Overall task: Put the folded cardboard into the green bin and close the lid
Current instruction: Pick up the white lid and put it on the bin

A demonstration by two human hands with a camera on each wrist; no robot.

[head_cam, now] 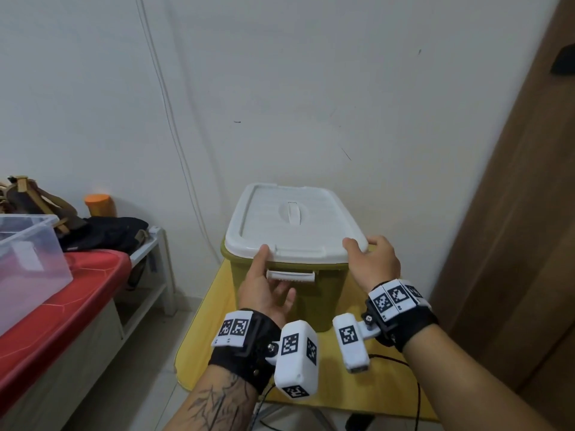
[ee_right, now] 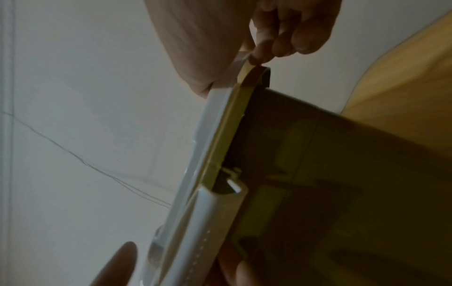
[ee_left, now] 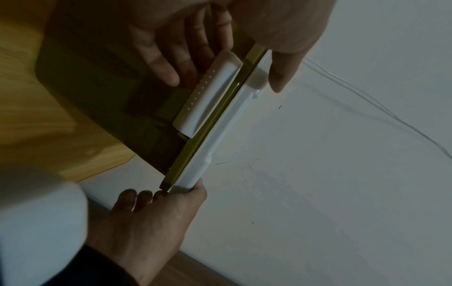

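- we cannot see the folded cardboard in any view; with the white lid (head_cam: 295, 222) lying over the green bin (head_cam: 280, 293), we judge it is already inside, though nothing confirms that.
- the lid sits flat on the bin's rim, and the white front latch (head_cam: 291, 276) hangs below the lid edge against the bin's front wall, apparently not yet clipped up.
- our left hand (head_cam: 264, 284) has its thumb up on the lid's front edge and its fingers (ee_left: 168, 63) reaching under the latch, loosely spread rather than clenched; we take this as a way to press the lid down while the fingers get set to swing the latch.
- our right hand (head_cam: 373, 259) grips the lid's near right corner, thumb on top and fingers (ee_right: 281, 48) curled under the rim, pinching lid and bin edge together, likely to keep that corner seated and the bin steady.
- the bin stands on a yellow table (head_cam: 389, 381) close to the white wall (head_cam: 280, 88), which gives it little room to slide back.
- to the left, well apart, a clear plastic box (head_cam: 28, 253) rests on a red lid (head_cam: 62, 303), with a dark bag (head_cam: 105, 231) and an orange-capped container (head_cam: 98, 205) behind.
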